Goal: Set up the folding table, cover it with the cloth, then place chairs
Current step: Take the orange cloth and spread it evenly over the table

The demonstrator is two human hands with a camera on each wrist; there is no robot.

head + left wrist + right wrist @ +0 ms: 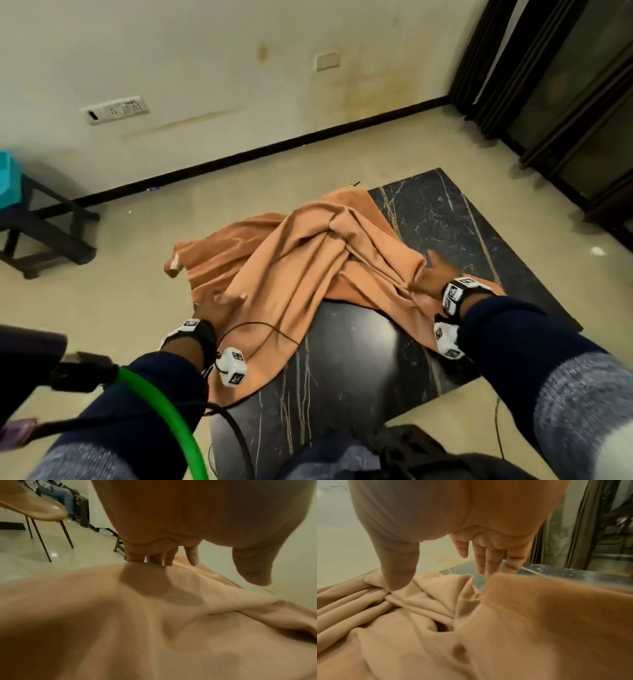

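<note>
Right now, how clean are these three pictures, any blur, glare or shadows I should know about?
Head view: sharp mid-frame, wide-angle bend at the edges, a bright glare patch on the dark table. Left wrist view: near cloth soft and blurred, the left hand throws a dark shadow on it. Right wrist view: the raised fold at right is smeared, folds under the right hand clearer.

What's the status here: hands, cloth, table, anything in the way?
Left hand and right hand open, flat on the cloth. Cloth bunched, part of the table top bare. No chair at the table; one chair stands apart. Nothing blocking.
</note>
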